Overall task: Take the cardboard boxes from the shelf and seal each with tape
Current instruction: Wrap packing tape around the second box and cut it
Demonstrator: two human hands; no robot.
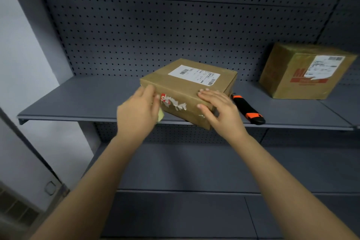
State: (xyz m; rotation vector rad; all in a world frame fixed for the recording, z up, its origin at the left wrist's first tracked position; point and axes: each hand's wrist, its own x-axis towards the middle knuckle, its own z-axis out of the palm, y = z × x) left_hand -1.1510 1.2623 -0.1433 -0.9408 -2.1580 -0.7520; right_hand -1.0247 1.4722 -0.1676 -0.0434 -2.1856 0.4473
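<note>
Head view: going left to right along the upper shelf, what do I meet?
left hand → flat cardboard box → right hand → orange-and-black utility knife → taller cardboard box

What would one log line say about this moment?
flat box: on shelf | left hand: touches its left corner | right hand: presses its front edge | utility knife: beside it | second box: untouched
</note>
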